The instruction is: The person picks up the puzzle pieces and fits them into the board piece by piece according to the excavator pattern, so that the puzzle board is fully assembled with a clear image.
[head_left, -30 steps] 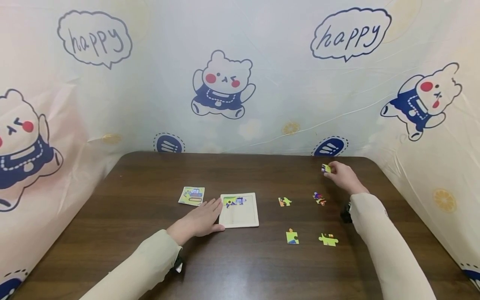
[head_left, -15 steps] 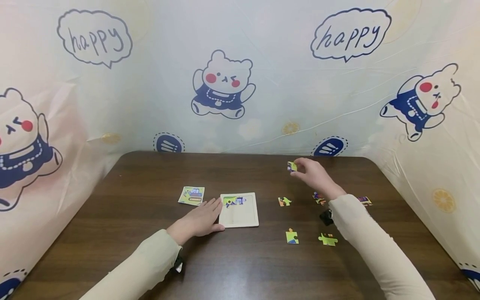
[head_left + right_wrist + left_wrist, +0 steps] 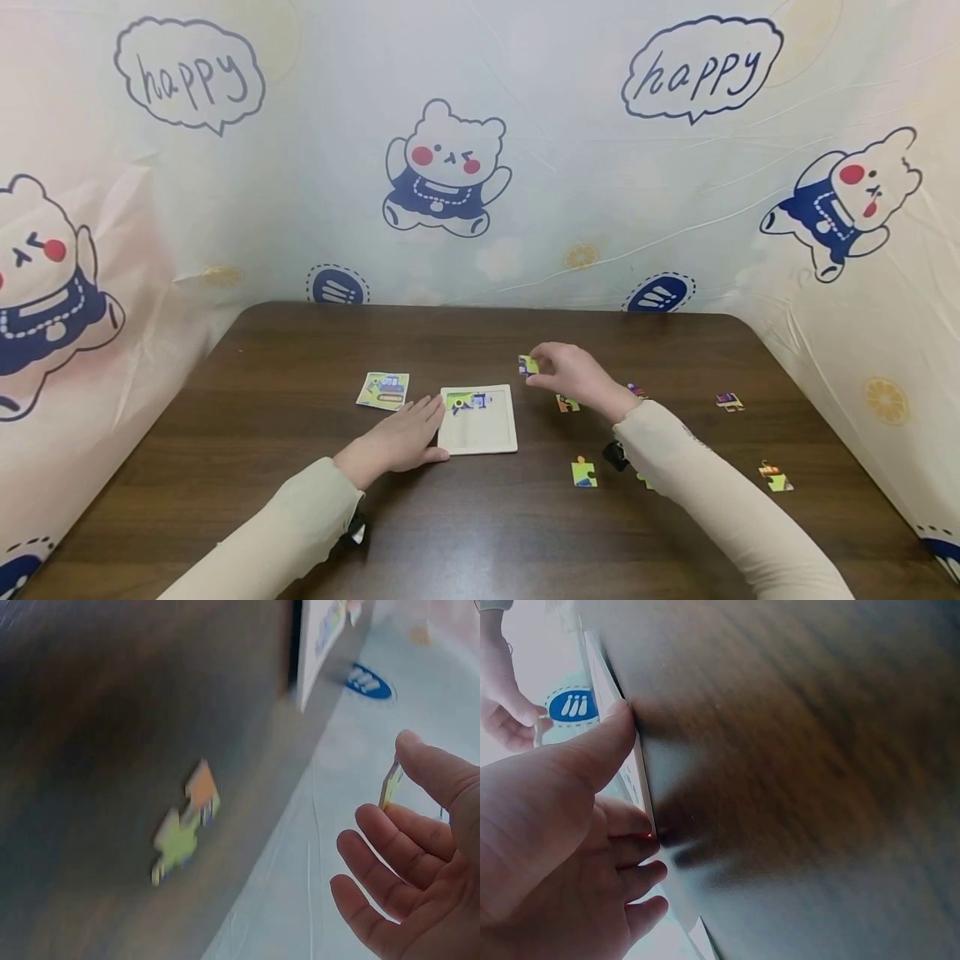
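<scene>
My right hand (image 3: 576, 375) pinches a yellow-green jigsaw piece (image 3: 528, 366) between thumb and fingers, held above the table beyond the puzzle tray's upper right corner. In the right wrist view the same jigsaw piece (image 3: 391, 784) appears edge-on, raised off the table. The white square puzzle tray (image 3: 480, 437) lies flat, with green and purple fitted pieces (image 3: 469, 402) along its upper left. My left hand (image 3: 397, 437) rests with extended fingers at the tray's left edge. Up close in the left wrist view, its thumb (image 3: 615, 739) touches the tray's side.
A small picture card (image 3: 384, 391) lies left of the tray. Loose jigsaw pieces are spread to the right: an orange-and-green piece (image 3: 567, 404), a green-and-blue piece (image 3: 584, 473), a purple piece (image 3: 729, 402) and an orange-and-green piece (image 3: 776, 477). My right forearm partly covers others.
My right hand has carried the pinched jigsaw piece leftward from the table's far right, then lower toward the tray. Pieces at the right are uncovered. The left hand keeps its place.
</scene>
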Motion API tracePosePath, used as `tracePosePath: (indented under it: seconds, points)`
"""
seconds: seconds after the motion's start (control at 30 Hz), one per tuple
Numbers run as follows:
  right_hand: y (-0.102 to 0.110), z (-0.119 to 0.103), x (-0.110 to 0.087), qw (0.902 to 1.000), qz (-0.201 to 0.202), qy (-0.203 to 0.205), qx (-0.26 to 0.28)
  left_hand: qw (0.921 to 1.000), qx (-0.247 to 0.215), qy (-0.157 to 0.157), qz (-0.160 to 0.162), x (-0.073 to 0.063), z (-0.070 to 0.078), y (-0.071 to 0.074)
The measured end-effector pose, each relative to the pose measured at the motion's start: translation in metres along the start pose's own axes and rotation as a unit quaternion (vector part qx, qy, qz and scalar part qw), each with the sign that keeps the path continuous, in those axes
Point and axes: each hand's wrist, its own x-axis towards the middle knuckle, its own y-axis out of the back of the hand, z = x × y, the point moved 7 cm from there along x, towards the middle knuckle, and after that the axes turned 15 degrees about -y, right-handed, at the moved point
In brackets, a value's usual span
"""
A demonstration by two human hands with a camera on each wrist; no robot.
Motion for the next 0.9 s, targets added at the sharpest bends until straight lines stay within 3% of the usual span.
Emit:
tracePosePath:
  seconds: [0.4, 0.67, 0.9]
  points:
    - [-0.046, -0.032, 0.004, 0.9887, -0.026, 0.073, -0.129, 1.0, -0.003, -0.002, -0.004, -0.001, 0.002, 0.002]
    - [-0.06, -0.037, 0.007, 0.9831, -0.044, 0.081, -0.158, 0.9999, -0.005, 0.0, -0.01, -0.002, 0.004, 0.002]
    - [-0.06, -0.044, 0.002, 0.9804, -0.039, 0.115, -0.156, 0.9999, -0.003, 0.001, -0.01, -0.002, 0.004, 0.004]
